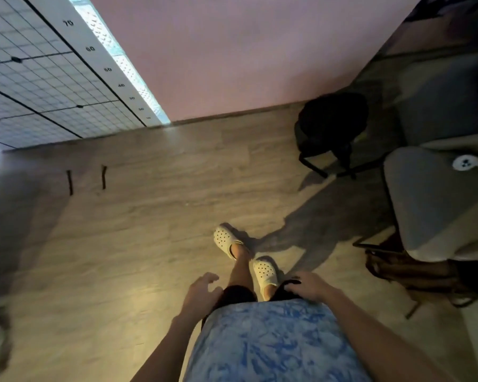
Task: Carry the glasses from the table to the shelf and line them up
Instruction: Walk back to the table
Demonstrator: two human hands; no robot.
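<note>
Head view: left hand (202, 289), right hand (305, 285) hang relaxed.

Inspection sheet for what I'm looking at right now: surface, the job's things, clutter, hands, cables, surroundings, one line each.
Surface: wood-look floor only; no work surface in view.
Job's things: nothing seen.
Clutter: two dark strips on the floor; what looks like a brown bag by the grey seat.
Hands: left hand and right hand both hold nothing, fingers relaxed.
Cables: nothing seen.
Surroundings: pink wall, numbered grid board, black chair, small white device on the grey seat.
</note>
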